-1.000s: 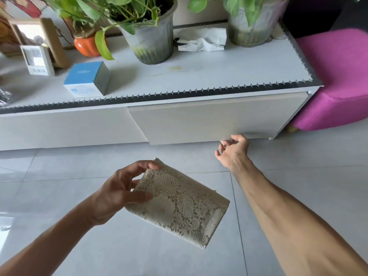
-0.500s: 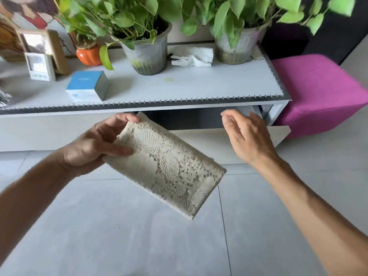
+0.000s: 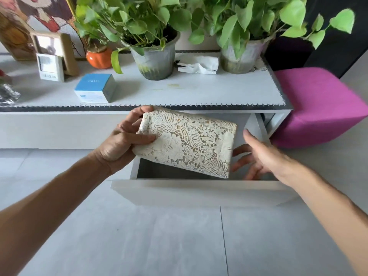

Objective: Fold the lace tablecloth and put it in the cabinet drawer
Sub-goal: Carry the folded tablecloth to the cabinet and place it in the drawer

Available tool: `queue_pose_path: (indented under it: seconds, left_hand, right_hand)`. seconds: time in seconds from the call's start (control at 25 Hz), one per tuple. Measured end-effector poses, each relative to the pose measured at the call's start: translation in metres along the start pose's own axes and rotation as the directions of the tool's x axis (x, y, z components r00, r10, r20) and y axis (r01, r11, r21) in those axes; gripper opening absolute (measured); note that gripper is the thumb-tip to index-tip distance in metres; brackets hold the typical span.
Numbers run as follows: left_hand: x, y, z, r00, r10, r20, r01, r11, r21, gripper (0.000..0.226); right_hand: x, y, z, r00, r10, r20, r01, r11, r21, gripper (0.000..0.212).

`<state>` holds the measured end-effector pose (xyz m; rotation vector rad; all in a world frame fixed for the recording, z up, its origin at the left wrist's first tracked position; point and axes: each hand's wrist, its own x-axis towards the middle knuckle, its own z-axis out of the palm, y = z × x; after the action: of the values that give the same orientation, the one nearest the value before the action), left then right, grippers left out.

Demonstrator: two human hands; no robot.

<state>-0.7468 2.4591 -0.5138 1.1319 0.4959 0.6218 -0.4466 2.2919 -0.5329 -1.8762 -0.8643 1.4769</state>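
The lace tablecloth (image 3: 189,142) is folded into a thick cream rectangle. My left hand (image 3: 123,140) grips its left end and holds it tilted over the open cabinet drawer (image 3: 199,190). The drawer stands pulled out from the low white cabinet (image 3: 59,128), and its inside looks dark. My right hand (image 3: 258,156) hovers over the drawer's right part, fingers spread, just right of the cloth's lower edge and holding nothing. The cloth hides much of the drawer's inside.
On the cabinet top stand two potted plants (image 3: 157,56), a blue box (image 3: 95,88), a crumpled tissue (image 3: 199,65), an orange pot (image 3: 99,56) and a photo frame (image 3: 53,54). A magenta stool (image 3: 318,108) sits right of the cabinet. Grey tiled floor (image 3: 159,246) lies in front.
The drawer went from shut to pulled wide. My left hand lifted the folded cloth forward over it. My right hand left the drawer front and now reaches into the drawer.
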Motion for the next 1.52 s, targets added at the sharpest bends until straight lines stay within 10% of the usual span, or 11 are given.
queue_pose_path:
  seconds: [0.12,0.28,0.52,0.72,0.84,1.16,1.24,1.32,1.4,1.52]
  left_hand:
    - [0.009,-0.022,0.006,0.997,-0.045,-0.058,0.045,0.999,-0.002,0.064]
    - [0.013,-0.05,0.005,0.959,-0.27,-0.09,0.273,0.962,0.022,0.07]
    - [0.042,-0.087,0.0,0.927,-0.295,-0.231,0.375,0.726,0.576,0.085]
    - [0.062,-0.112,-0.004,0.889,-0.39,-0.241,0.433,0.541,0.721,0.085]
    - [0.067,-0.124,-0.01,0.852,-0.431,-0.298,0.494,0.472,0.73,0.081]
    - [0.067,-0.128,-0.005,0.747,-0.432,-0.506,0.665,0.47,0.581,0.047]
    - [0.065,-0.123,-0.005,0.914,-0.118,-0.388,0.405,0.213,0.889,0.048]
    - [0.066,-0.126,-0.008,0.994,0.029,0.104,-0.095,-0.223,0.97,0.052]
    - [0.061,-0.13,-0.009,0.913,-0.293,0.284,-0.387,-0.401,0.83,0.069]
    - [0.066,-0.125,-0.005,0.814,-0.577,0.07,-0.38,-0.437,0.815,0.081]
  right_hand:
    - [0.017,0.004,0.006,0.972,0.028,0.235,-0.113,0.926,0.359,0.08]
    - [0.053,0.015,0.022,0.983,0.16,-0.086,-0.092,0.846,0.525,0.037]
    - [0.082,0.024,0.012,0.94,0.272,-0.208,-0.225,0.949,0.222,0.042]
    - [0.094,0.021,0.011,0.915,0.317,-0.25,-0.394,0.837,-0.38,0.073]
    - [0.101,0.021,0.014,0.946,0.18,-0.269,-0.32,0.657,-0.683,0.076]
    - [0.108,0.012,0.013,0.948,0.003,-0.319,-0.262,0.579,-0.772,0.065]
    - [0.105,0.015,0.021,0.911,-0.376,-0.17,-0.026,0.358,-0.933,0.069]
    - [0.102,0.02,0.03,0.888,-0.446,0.116,0.23,0.211,-0.95,0.074]
    - [0.103,0.026,0.035,0.949,-0.194,0.249,0.291,0.227,-0.929,0.081]
    - [0.106,0.021,0.035,0.972,0.049,0.232,0.213,0.247,-0.945,0.082]
